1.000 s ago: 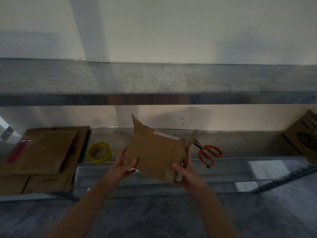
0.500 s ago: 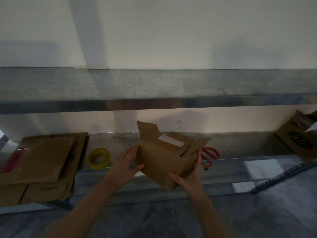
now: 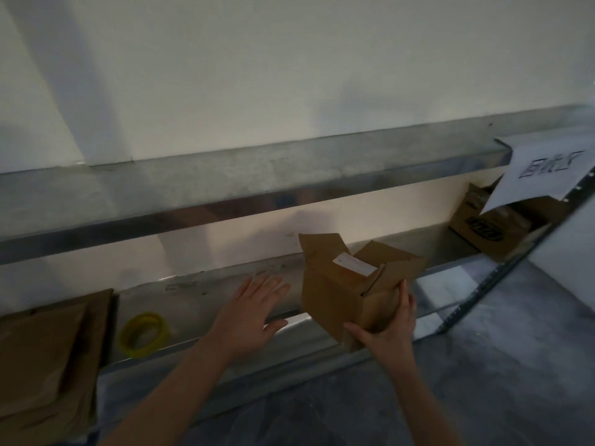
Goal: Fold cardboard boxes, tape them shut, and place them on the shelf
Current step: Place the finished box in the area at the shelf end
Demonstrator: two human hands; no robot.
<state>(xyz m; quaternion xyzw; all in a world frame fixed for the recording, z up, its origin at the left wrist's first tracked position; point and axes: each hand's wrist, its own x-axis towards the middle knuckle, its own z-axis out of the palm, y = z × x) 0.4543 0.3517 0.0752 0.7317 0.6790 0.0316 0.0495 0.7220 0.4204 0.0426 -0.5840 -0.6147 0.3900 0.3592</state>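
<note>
A small brown cardboard box [image 3: 335, 294] with a white label on top and its top flaps standing up is tilted above the lower metal shelf [image 3: 206, 291]. My right hand [image 3: 386, 320] grips its lower right corner, thumb under the front, fingers up the right side. My left hand [image 3: 251, 307] hovers flat with spread fingers to the left of the box, apart from it. A yellow tape roll [image 3: 143, 329] lies on the lower shelf further left. The scissors are hidden behind the box.
A stack of flattened cardboard [image 3: 48, 355] lies at the shelf's left end. A printed cardboard box [image 3: 489, 230] stands at the right end under a white paper sign [image 3: 544, 175]. The upper shelf [image 3: 225, 185] runs across above. Grey floor lies below.
My left hand has let go of the box and moved away to the left with fingers spread. The right hand alone now holds the box. The view has swung left and tilted.
</note>
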